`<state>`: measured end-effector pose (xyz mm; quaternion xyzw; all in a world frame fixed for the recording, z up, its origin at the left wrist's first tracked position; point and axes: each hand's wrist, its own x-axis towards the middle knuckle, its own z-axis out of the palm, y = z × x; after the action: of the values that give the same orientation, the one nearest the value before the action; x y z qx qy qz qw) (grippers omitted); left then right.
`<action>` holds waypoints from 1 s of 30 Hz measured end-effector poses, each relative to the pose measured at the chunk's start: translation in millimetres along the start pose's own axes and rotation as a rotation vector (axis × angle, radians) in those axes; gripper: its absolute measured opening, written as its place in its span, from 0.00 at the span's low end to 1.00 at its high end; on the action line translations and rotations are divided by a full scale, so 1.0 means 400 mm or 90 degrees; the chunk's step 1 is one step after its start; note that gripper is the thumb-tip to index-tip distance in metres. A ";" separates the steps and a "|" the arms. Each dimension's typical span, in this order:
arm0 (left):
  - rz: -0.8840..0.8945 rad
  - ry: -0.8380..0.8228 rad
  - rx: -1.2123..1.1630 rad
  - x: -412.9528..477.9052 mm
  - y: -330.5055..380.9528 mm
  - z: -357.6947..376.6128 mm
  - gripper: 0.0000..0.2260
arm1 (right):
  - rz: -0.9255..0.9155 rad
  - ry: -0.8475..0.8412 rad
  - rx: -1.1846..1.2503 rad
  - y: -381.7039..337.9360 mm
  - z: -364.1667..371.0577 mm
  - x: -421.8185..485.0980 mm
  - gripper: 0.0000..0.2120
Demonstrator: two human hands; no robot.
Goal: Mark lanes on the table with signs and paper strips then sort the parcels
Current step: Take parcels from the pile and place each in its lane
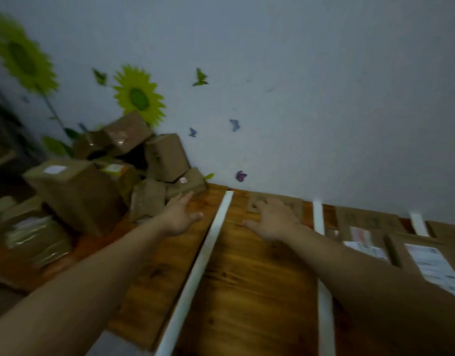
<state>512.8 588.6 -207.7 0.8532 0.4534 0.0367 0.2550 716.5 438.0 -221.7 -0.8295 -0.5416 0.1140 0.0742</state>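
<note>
White paper strip [216, 232] lies straight along wooden table [259, 291]. Left hand [181, 214] and right hand [274, 219] extended, fingers spread, empty, flanking it.

Plain pale grey-blue wall [311, 73] behind the orange-brown wooden plank desk [247, 278]. Wall decals: two yellow-green sunflower stickers [138, 96], green bird stickers [200, 77], blue and purple butterfly stickers [234, 124]. Dim light, frame blurred.

Head camera looks forward and down, close over the table [259, 291].
</note>
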 end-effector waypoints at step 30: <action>-0.207 0.150 -0.115 0.163 -0.922 -0.643 0.34 | -0.140 -0.145 0.157 -1.149 0.154 0.565 0.40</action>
<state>196.9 912.8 -168.2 0.7321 0.6068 0.1352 0.2784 382.0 829.6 -192.1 -0.7315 -0.6159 0.2642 0.1256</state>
